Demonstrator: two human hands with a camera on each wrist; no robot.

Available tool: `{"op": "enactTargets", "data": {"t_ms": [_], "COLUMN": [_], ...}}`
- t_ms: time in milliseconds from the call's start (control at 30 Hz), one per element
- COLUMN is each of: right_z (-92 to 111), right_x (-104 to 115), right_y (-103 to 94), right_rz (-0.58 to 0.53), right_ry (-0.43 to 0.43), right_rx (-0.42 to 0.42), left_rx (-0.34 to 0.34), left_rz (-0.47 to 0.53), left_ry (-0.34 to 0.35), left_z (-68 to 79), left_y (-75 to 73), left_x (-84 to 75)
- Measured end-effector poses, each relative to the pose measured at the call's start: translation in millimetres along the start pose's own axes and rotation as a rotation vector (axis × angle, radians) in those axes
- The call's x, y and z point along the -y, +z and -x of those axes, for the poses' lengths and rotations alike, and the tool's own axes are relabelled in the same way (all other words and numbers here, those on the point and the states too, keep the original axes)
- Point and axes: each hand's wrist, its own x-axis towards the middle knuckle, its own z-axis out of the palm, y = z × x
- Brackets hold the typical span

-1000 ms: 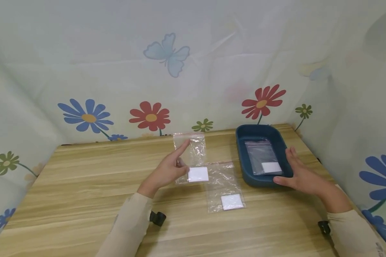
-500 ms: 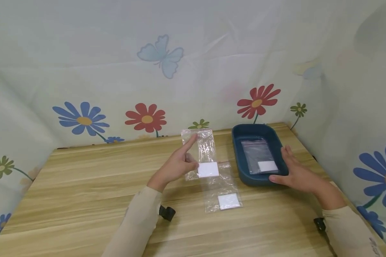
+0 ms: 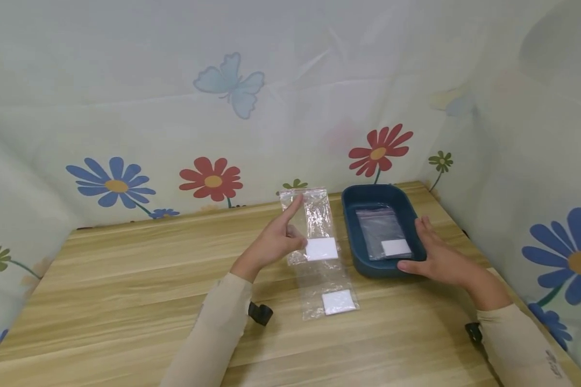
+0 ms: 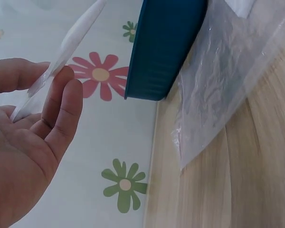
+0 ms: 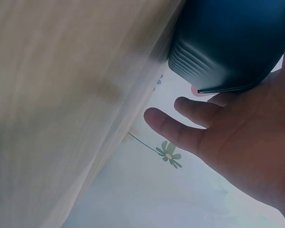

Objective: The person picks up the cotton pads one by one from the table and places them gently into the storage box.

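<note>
My left hand (image 3: pixel 273 242) pinches a clear zip bag (image 3: pixel 318 217) with a white rectangular piece (image 3: pixel 321 249) near its bottom. In the left wrist view this bag (image 4: pixel 78 35) shows nearly edge-on, between thumb and fingers, off the table. Below it a second clear bag (image 3: pixel 314 293), also with a white piece (image 3: pixel 340 302), lies on the table. To the right stands a dark teal box (image 3: pixel 375 270), with another zip bag (image 3: pixel 377 231) inside. My right hand (image 3: pixel 445 258) rests at the box's near right corner, fingers extended along the side and thumb at the front rim.
The wood-grain table (image 3: pixel 164 279) reaches back to a flower-printed cloth wall (image 3: pixel 281 134). A similar cloth closes the right side, close to the box. Black wrist mounts (image 3: pixel 260 313) sit on both sleeves.
My left hand has carried the bag to the right, over the bag on the table and nearer the box. The right hand stays at the box. The head view has shifted slightly.
</note>
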Motion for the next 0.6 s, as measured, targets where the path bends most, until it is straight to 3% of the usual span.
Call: {"op": "enactTargets", "data": {"t_ms": [600], "right_z": [-0.7], "right_x": [-3.2], "right_y": [1.2], "right_rz": [-0.008], "right_ry": [0.011], "right_rx": [-0.013], "left_rx": [0.017], "left_rz": [0.028], "left_ry": [0.014], "left_z": [-40.3], "left_y": [25.0], "left_x": [-1.7]}}
